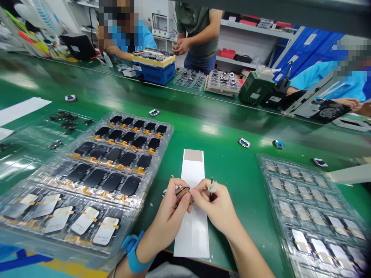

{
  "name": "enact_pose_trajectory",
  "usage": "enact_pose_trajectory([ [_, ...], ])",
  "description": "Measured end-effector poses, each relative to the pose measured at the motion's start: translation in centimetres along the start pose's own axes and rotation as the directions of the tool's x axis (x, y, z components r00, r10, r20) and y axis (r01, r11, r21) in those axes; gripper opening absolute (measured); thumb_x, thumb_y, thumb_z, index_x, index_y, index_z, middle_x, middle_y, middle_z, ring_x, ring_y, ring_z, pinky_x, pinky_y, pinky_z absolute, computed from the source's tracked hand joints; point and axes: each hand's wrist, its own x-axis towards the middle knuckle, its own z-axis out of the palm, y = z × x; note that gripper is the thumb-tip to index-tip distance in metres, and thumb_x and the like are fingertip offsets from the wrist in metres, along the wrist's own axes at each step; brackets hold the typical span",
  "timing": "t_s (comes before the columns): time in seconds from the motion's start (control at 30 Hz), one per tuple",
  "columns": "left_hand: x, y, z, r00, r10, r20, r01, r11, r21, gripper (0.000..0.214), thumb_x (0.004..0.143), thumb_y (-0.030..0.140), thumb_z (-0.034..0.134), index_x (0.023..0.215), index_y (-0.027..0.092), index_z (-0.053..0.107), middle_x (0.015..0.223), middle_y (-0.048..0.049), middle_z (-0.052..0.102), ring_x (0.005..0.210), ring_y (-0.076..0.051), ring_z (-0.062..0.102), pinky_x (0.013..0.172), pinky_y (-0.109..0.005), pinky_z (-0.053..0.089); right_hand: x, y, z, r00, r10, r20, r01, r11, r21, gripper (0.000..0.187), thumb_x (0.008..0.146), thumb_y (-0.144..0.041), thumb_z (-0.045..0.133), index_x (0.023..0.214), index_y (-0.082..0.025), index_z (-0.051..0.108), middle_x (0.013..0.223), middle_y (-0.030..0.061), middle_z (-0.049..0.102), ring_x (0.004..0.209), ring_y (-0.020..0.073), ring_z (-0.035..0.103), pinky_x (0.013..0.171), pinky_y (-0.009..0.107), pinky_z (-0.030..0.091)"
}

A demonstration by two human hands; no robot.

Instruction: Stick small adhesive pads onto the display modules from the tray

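My left hand (171,210) and my right hand (216,206) meet over a white paper strip (193,231) on the green table. Both pinch a small dark part with an orange flex strip (183,192) between their fingertips. My right hand also grips a thin dark tool (212,184) that points upward, with a bit of white film at its base. A blue wrist strap (132,253) circles my left wrist.
A clear tray (87,170) of several dark screens with orange flex strips lies left. Another clear tray (313,208) of film-covered parts lies right. Small parts (244,143) lie scattered on the green belt. Other people work across the table beside a blue machine (153,67).
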Motion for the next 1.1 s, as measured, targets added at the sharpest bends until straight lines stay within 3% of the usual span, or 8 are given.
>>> enact_pose_trajectory([
  [0.37,0.1,-0.1,0.1,1.000,0.001,0.010,-0.001,1.000,0.001,0.023,0.102,0.047,0.046,0.103,0.024,0.041,0.072,0.0046,0.050,0.066,-0.013,0.044,0.062,-0.024,0.036,0.1,0.0,0.1,1.000,-0.006,-0.011,0.006,1.000,-0.028,0.032,0.081,-0.044,0.067,0.063,-0.020,0.057,0.045,-0.0103,0.030,0.044,0.0067,0.021,0.044,0.024,0.020],
  [0.5,0.1,-0.1,0.0,1.000,0.019,-0.004,-0.019,0.999,0.046,0.020,0.103,0.043,0.045,0.102,0.024,0.042,0.072,0.0040,0.050,0.066,-0.014,0.046,0.062,-0.025,0.037,0.1,0.3,0.0,1.000,-0.012,0.010,0.012,0.999,-0.032,0.032,0.082,-0.046,0.068,0.066,-0.019,0.062,0.047,-0.0068,0.041,0.044,0.0082,0.030,0.045,0.024,0.026],
  [0.67,0.2,0.2,0.1,0.999,0.054,0.005,-0.054,0.980,0.193,0.014,0.106,0.034,0.037,0.100,0.024,0.043,0.079,0.0012,0.056,0.073,-0.016,0.055,0.068,-0.028,0.042,1.0,0.8,-2.2,0.979,-0.099,-0.179,0.093,0.995,-0.042,0.039,0.090,-0.056,0.056,0.076,-0.020,0.065,0.072,0.0010,0.056,0.065,0.0142,0.051,0.062,0.028,0.042],
  [0.77,0.5,0.5,0.2,0.995,0.097,0.039,-0.105,0.922,0.374,0.012,0.105,0.029,0.036,0.103,0.022,0.046,0.099,-0.0069,0.065,0.092,-0.020,0.062,0.083,-0.035,0.045,2.8,0.9,-3.9,0.917,-0.160,-0.364,0.140,0.987,-0.082,0.049,0.095,-0.063,0.041,0.076,-0.021,0.060,0.086,0.0039,0.060,0.079,0.0156,0.056,0.074,0.029,0.045],
  [0.83,0.8,0.6,0.3,0.989,0.126,0.081,-0.149,0.862,0.484,0.011,0.104,0.025,0.037,0.106,0.022,0.048,0.119,-0.0132,0.065,0.114,-0.025,0.060,0.096,-0.042,0.042,4.4,1.3,-4.5,0.885,-0.171,-0.433,0.131,0.984,-0.122,0.050,0.094,-0.065,0.039,0.079,-0.021,0.058,0.083,0.0035,0.061,0.075,0.0147,0.057,0.074,0.030,0.046],
  [0.93,1.3,0.4,0.3,0.980,0.154,0.126,-0.199,0.772,0.603,0.009,0.102,0.022,0.039,0.103,0.022,0.048,0.134,-0.0174,0.062,0.136,-0.030,0.047,0.108,-0.052,0.033,6.8,2.5,-4.5,0.895,-0.143,-0.422,0.088,0.985,-0.147,0.047,0.089,-0.067,0.047,0.082,-0.021,0.055,0.069,-0.0002,0.059,0.060,0.0140,0.060,0.068,0.032,0.051],
  [1.03,1.6,0.0,0.3,0.976,0.168,0.137,-0.216,0.691,0.689,0.009,0.101,0.019,0.039,0.103,0.022,0.048,0.133,-0.0179,0.064,0.134,-0.031,0.051,0.110,-0.057,0.030,8.2,4.2,-3.9,0.919,-0.125,-0.374,0.079,0.988,-0.135,0.047,0.075,-0.063,0.068,0.086,-0.022,0.050,0.071,-0.0018,0.060,0.059,0.0157,0.065,0.065,0.033,0.057],
  [1.1,1.7,-0.2,0.3,0.974,0.181,0.135,-0.222,0.651,0.726,0.011,0.101,0.018,0.039,0.105,0.022,0.048,0.130,-0.0167,0.067,0.131,-0.029,0.055,0.113,-0.058,0.027,8.4,5.1,-3.6,0.923,-0.122,-0.364,0.087,0.990,-0.111,0.048,0.073,-0.060,0.071,0.089,-0.022,0.047,0.074,-0.0027,0.059,0.062,0.0166,0.068,0.063,0.033,0.059],
])
